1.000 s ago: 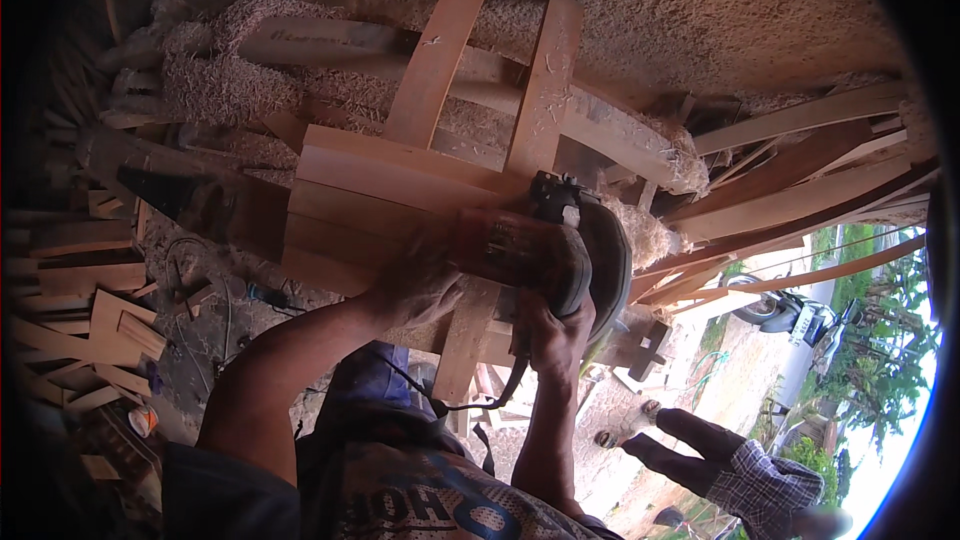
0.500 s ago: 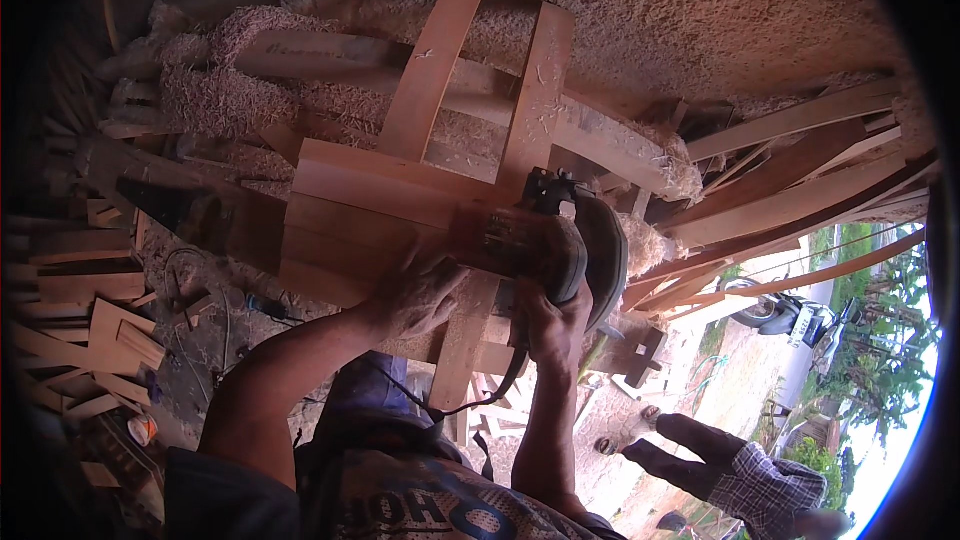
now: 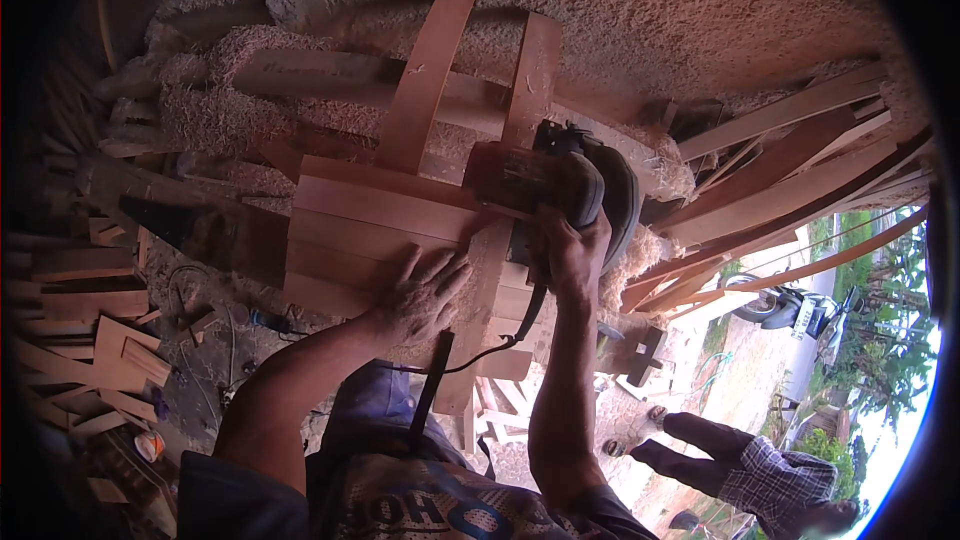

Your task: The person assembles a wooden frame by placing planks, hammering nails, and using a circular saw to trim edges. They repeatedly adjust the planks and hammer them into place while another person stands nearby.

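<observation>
Over there the person's right hand (image 3: 572,250) is closed round the near end of a dark power tool (image 3: 530,175), which sits at the far right of some side-by-side boards (image 3: 345,230); the left hand (image 3: 425,298) lies spread on those boards, fingers apart

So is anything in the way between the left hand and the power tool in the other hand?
Nothing visible is. Between the left hand and the power tool, held by the right hand, only the wooden boards' tops show. The black cord hangs nearer the person's body.
</observation>
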{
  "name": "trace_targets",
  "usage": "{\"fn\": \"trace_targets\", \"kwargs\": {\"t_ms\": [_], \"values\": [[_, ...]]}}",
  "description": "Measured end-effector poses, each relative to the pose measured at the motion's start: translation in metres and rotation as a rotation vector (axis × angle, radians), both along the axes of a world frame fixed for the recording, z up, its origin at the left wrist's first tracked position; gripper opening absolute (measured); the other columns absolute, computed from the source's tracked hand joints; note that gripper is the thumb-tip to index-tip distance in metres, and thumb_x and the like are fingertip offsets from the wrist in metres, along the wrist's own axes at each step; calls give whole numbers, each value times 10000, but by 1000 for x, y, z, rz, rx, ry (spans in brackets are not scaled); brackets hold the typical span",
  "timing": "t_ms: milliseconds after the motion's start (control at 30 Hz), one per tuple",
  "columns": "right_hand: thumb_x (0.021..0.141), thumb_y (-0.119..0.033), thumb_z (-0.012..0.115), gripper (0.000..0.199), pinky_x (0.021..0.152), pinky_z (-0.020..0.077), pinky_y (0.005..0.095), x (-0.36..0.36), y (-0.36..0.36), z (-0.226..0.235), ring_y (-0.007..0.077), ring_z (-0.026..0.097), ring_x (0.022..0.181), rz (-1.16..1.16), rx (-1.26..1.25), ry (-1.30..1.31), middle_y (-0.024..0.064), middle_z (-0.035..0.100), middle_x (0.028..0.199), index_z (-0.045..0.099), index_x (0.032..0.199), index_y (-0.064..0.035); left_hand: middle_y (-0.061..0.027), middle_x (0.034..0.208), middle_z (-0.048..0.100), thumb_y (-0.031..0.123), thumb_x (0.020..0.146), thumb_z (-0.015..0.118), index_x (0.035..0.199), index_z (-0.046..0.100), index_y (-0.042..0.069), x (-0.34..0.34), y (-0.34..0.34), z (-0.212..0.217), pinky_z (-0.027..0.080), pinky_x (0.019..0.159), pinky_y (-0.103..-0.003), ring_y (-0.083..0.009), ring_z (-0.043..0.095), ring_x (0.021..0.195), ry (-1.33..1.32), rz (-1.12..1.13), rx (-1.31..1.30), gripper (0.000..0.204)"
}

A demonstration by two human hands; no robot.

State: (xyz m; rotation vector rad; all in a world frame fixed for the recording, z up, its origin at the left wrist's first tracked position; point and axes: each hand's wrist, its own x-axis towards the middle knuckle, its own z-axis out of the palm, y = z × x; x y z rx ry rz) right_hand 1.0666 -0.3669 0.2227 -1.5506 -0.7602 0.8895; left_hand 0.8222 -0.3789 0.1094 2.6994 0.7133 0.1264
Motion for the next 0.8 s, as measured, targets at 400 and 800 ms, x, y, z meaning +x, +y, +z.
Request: {"fn": "trace_targets", "kwargs": {"t_ms": [400, 800], "values": [[862, 45, 685, 89, 509, 402, 225, -32, -164, 74, 57, 533, 562, -421, 434, -183, -16, 592, 640, 643, 934, 14, -171, 1650, 246, 322, 996, 451, 1583, 219, 8, 5, -6, 2, 70, 1218, -627, -336, 189, 1541, 123, 12, -66, 705], [877, -78, 709, 351, 546, 451, 253, -130, -469, 13, 83, 556, 627, -685, -113, -133, 28, 630, 811, 598, 1197, 14, -148, 1681, 186, 310, 979, 475, 1615, 138, 65, 2, -4, -16, 39, 1228, -606, -319, 162, 1555, 113, 29, 72, 760]]}}
